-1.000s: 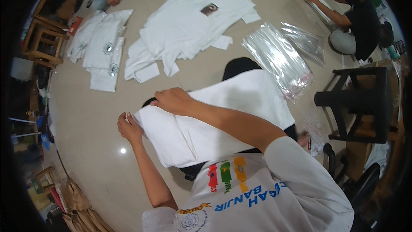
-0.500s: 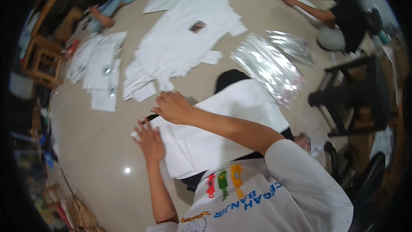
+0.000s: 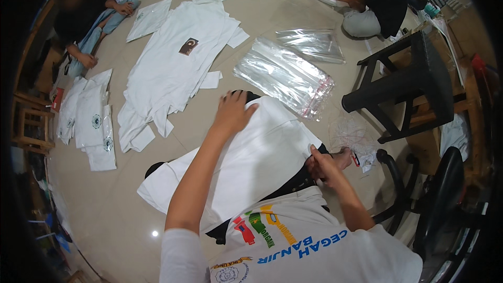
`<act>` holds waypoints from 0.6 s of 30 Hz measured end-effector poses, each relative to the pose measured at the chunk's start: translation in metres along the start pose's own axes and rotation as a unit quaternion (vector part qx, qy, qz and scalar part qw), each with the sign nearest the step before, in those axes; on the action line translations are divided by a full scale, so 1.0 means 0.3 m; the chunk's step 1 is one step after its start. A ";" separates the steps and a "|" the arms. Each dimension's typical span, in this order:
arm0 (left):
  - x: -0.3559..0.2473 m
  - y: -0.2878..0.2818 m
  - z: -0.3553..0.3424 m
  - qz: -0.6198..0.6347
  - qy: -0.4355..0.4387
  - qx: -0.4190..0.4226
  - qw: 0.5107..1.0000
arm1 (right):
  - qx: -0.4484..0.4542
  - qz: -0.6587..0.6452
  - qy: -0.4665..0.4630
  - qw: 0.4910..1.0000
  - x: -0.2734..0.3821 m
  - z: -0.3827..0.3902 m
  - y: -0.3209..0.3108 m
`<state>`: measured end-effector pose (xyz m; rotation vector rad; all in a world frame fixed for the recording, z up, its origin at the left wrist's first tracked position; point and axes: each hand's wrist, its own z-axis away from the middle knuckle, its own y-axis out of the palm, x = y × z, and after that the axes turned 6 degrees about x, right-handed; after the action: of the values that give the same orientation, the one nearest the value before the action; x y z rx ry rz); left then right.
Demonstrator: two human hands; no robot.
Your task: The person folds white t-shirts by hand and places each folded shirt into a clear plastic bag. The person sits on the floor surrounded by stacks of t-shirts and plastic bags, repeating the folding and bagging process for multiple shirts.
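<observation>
A folded white shirt (image 3: 257, 152) lies across my lap over dark trousers, its near edge hanging toward my waist. My left hand (image 3: 234, 113) rests flat on its far edge by my knee, fingers spread and holding nothing. At the right edge of the cloth, my right hand (image 3: 325, 166) has its thumb on top and its fingers curled beneath, pinching the fabric. Past my knees, a spread pile of white shirts (image 3: 173, 47) lies on the floor, a small dark printed patch on the top one.
Clear plastic bags (image 3: 283, 73) lie beyond my right knee. Bagged white shirts (image 3: 94, 118) are on the left. A black stool (image 3: 403, 84) and an office chair (image 3: 440, 204) stand to the right. One person (image 3: 78, 15) sits far left; another (image 3: 380, 0), far right, handles white cloth.
Both hands have moved from the shirt's left end: the left to its far edge, the right to its right edge. My view has shifted too.
</observation>
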<state>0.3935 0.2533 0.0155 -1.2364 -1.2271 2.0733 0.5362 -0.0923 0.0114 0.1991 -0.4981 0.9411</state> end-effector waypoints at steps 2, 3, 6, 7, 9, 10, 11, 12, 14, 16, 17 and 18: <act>-0.063 0.022 -0.149 -0.036 -0.007 0.084 0.996 | -0.033 -0.141 -0.052 0.988 -0.051 -0.045 0.019; -0.105 0.015 -0.203 -0.052 -0.016 0.139 0.989 | -0.043 -0.168 -0.053 0.983 -0.043 -0.033 0.042; -0.154 0.022 -0.317 -0.030 -0.013 0.247 0.969 | -0.022 -0.260 -0.103 0.960 -0.053 -0.052 0.064; -0.145 0.032 -0.344 -0.009 -0.009 0.274 0.962 | -0.006 -0.293 -0.125 0.948 -0.060 -0.066 0.069; -0.108 0.047 -0.367 0.054 0.024 0.277 0.959 | 0.009 -0.322 -0.148 0.935 -0.058 -0.059 0.086; -0.089 0.047 -0.382 0.086 0.042 0.275 0.957 | 0.016 -0.336 -0.160 0.928 -0.050 -0.055 0.092; -0.095 0.016 -0.400 0.202 0.009 0.355 0.913 | 0.030 -0.345 -0.176 0.922 -0.044 -0.053 0.096; -0.103 0.009 -0.386 0.223 -0.002 0.322 0.920 | 0.044 -0.354 -0.192 0.914 -0.032 -0.054 0.100; -0.121 -0.015 -0.353 0.258 -0.024 0.256 0.931 | 0.049 -0.349 -0.215 0.911 0.000 -0.053 0.111; -0.106 -0.033 -0.339 0.243 -0.020 0.269 0.932 | 0.033 -0.316 -0.226 0.921 0.030 -0.049 0.120; -0.070 -0.016 -0.359 0.236 0.001 0.280 0.930 | 0.032 -0.312 -0.235 0.920 0.027 -0.054 0.121; -0.031 -0.002 -0.380 0.229 0.022 0.291 0.929 | 0.032 -0.308 -0.244 0.919 0.013 -0.061 0.120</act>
<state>0.4961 0.3005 -0.0036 -1.3357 -0.2472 2.4529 0.5147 -0.0616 -0.0044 0.6214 -0.8039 0.2765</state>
